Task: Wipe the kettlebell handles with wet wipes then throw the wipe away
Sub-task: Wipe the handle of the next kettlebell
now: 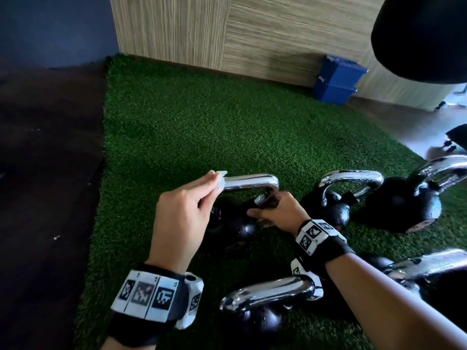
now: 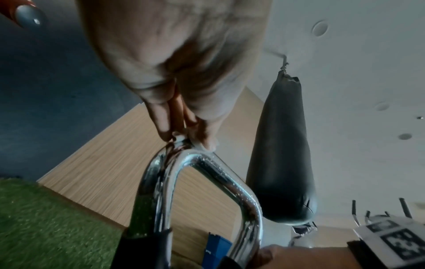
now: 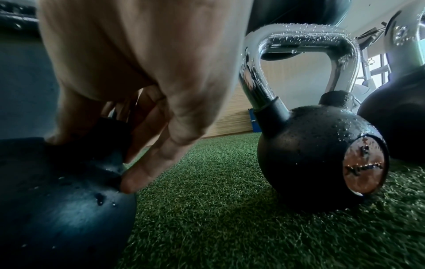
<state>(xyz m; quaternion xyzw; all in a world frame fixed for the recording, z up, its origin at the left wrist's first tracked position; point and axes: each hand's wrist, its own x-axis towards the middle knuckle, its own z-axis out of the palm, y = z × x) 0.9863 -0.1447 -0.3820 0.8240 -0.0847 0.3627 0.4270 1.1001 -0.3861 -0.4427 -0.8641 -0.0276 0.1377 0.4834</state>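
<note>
Kettlebell (image 1: 235, 223) stands on the turf (image 1: 202, 122); left hand (image 1: 182, 213) pinches the wipe (image 1: 221, 179) on its handle (image 1: 252, 181), right hand (image 1: 275, 213) steadies the base. Wiping underway; next, probably sweep along the bar.

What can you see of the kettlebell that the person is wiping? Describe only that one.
The kettlebell has a round, matt black body and a shiny chrome loop handle beaded with droplets. It sits on green turf, tilted. The left hand pinches a white wipe against the handle's left corner; the right hand steadies it low at the handle's right base.
</note>
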